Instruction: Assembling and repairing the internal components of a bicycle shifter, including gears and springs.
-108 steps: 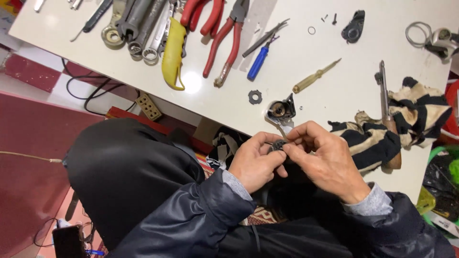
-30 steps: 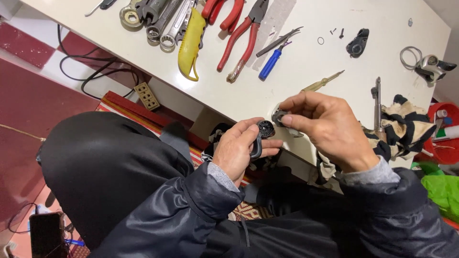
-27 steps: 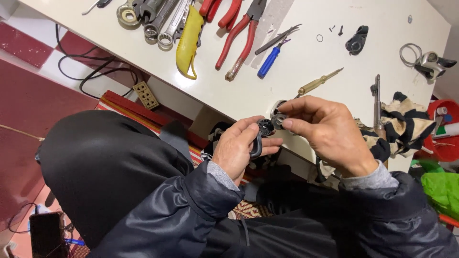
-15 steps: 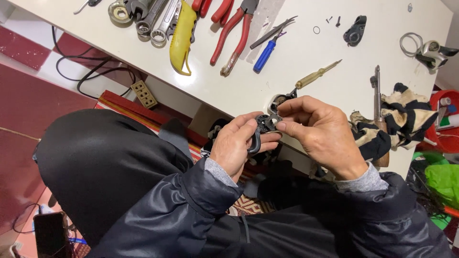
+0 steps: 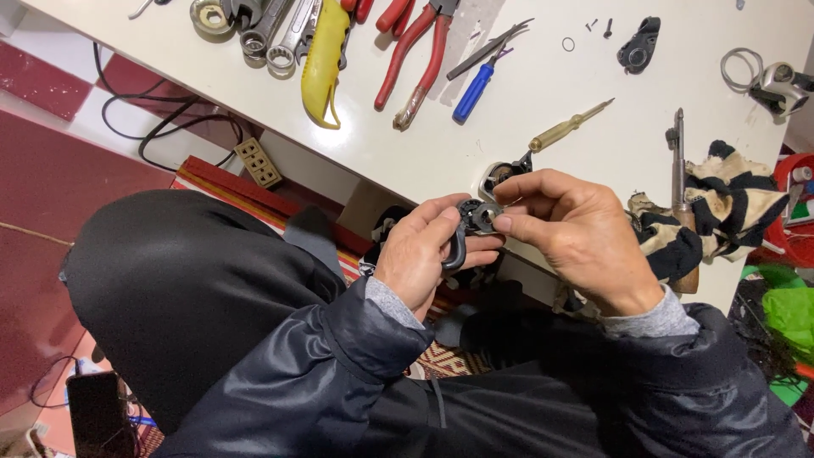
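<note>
Left hand [image 5: 421,259] clenched around small dark metal part [image 5: 468,222], curved loop of it showing between the fingers [image 5: 483,243], held just below edge of white table [image 5: 543,119]. Right hand [image 5: 570,233] pinches top of same part with thumb and forefinger tips. Part sits between both sets of fingertips. Yellow-handled screwdriver [image 5: 566,127] and striped rag [image 5: 721,203] lie near on table
</note>
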